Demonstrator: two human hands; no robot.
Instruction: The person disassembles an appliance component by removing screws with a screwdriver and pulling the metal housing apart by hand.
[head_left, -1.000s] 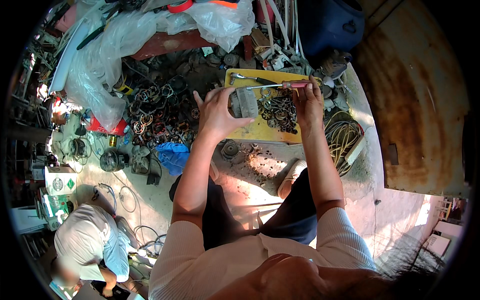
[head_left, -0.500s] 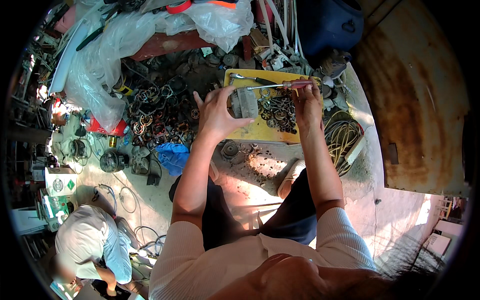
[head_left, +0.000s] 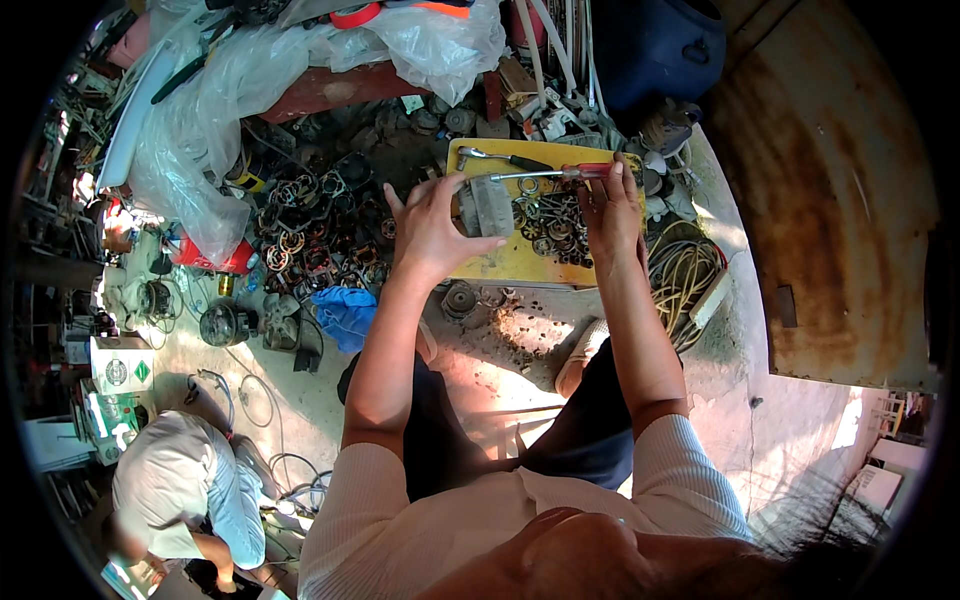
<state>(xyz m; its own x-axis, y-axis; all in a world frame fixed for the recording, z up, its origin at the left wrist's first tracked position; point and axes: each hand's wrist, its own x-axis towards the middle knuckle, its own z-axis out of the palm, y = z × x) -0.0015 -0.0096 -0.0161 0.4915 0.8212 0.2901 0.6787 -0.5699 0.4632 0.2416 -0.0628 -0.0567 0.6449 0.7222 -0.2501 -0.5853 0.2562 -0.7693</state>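
Note:
My right hand point(head_left: 612, 210) grips a screwdriver by its red translucent handle point(head_left: 588, 170). The long metal shaft point(head_left: 530, 175) points left, its tip at the upper edge of a grey, blocky metal part point(head_left: 492, 207). Around that part's near left side curves my left hand point(head_left: 430, 228), thumb along the near edge and index finger at the upper left; the other fingers are spread. Beneath lies a yellow board point(head_left: 540, 270). A ratchet wrench point(head_left: 490, 154) with a dark handle rests on its far side. Small rings and metal parts point(head_left: 560, 222) are heaped at its right.
Left of the board is a pile of dark rings and motor parts point(head_left: 315, 220). A blue cloth point(head_left: 345, 315) lies nearby. Coiled cable point(head_left: 685, 285) sits to the right. A blue barrel point(head_left: 660, 55) stands behind. At lower left, another person point(head_left: 175, 480) bends over.
My right hand has shifted slightly left and its fingers have turned around the red handle. My left hand and the grey part stay nearly where they were.

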